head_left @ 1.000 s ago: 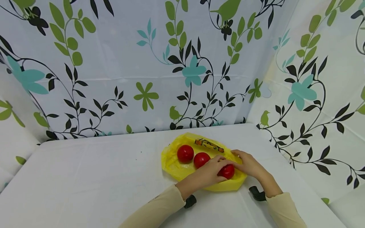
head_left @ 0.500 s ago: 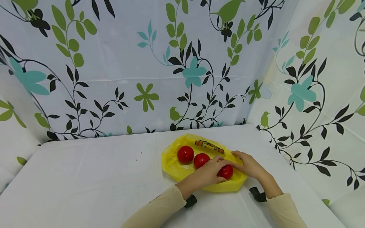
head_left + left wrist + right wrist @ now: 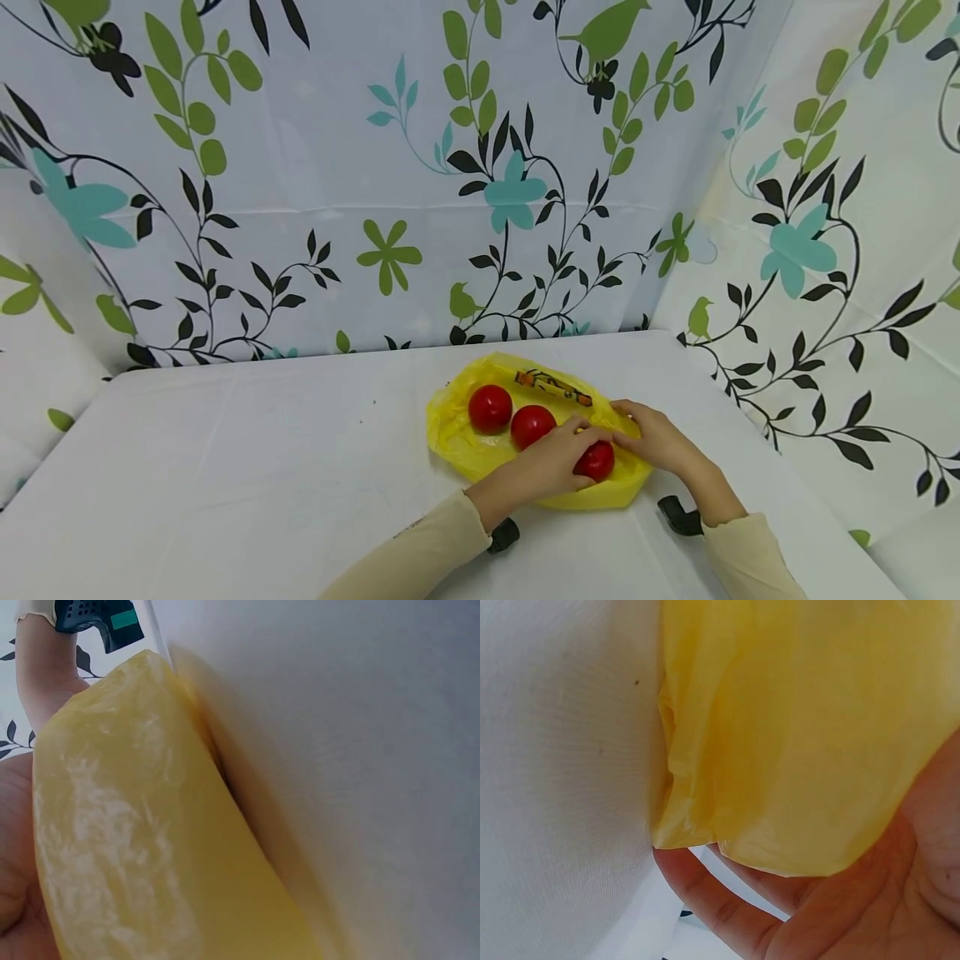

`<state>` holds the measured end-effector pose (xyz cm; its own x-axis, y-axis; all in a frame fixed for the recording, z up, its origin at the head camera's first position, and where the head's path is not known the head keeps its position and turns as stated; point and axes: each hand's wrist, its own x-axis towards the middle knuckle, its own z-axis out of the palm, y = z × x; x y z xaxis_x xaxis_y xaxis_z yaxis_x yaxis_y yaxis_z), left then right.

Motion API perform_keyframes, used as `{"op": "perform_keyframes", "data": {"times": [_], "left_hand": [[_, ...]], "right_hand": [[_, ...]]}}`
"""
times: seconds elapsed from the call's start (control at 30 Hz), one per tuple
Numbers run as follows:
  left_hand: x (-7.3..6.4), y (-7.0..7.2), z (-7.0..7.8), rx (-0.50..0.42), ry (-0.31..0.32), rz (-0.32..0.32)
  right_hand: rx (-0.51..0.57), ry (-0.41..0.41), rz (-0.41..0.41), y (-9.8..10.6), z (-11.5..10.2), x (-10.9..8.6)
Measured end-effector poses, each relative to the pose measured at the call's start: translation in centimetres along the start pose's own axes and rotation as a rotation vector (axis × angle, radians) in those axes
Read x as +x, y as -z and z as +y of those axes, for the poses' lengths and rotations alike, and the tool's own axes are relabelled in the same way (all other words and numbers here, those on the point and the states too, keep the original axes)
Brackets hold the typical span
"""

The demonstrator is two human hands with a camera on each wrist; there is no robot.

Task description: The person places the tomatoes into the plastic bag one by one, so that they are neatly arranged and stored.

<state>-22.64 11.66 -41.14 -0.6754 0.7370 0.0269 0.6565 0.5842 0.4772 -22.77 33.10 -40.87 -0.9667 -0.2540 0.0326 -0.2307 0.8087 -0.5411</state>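
A yellow plastic bag lies spread like a shallow bowl on the white table, with three glossy red balls in it. The left red ball and middle red ball lie side by side. My left hand reaches over the bag's front edge and holds the right red ball between fingers and thumb, partly covering it. At the bag's right end, my right hand grips the rim; its fingers show outside the yellow wall in the right wrist view, while its thumb is hidden there.
A narrow orange-and-black patterned piece lies along the bag's back side. Black curved wrist-worn parts show by both forearms. The white table meets leaf-patterned cloth behind and at the right.
The right ball has shifted slightly left and toward the front under my left hand. My right hand keeps its place at the bag's rim.
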Motion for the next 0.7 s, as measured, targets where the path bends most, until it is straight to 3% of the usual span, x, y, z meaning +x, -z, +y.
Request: {"op": "perform_keyframes", "data": {"times": [0.3,0.47,0.7], "left_hand": [[-0.29,0.07,0.04,0.013,0.021,-0.002],[-0.39,0.08,0.28,0.042,0.002,0.035],[-0.68,0.34,0.44,0.006,-0.019,0.087]], "right_hand": [[-0.001,-0.005,0.002,-0.19,0.07,0.04],[-0.009,-0.003,0.007,-0.26,0.02,0.01],[-0.012,-0.009,0.008,-0.16,-0.29,-0.14]]}}
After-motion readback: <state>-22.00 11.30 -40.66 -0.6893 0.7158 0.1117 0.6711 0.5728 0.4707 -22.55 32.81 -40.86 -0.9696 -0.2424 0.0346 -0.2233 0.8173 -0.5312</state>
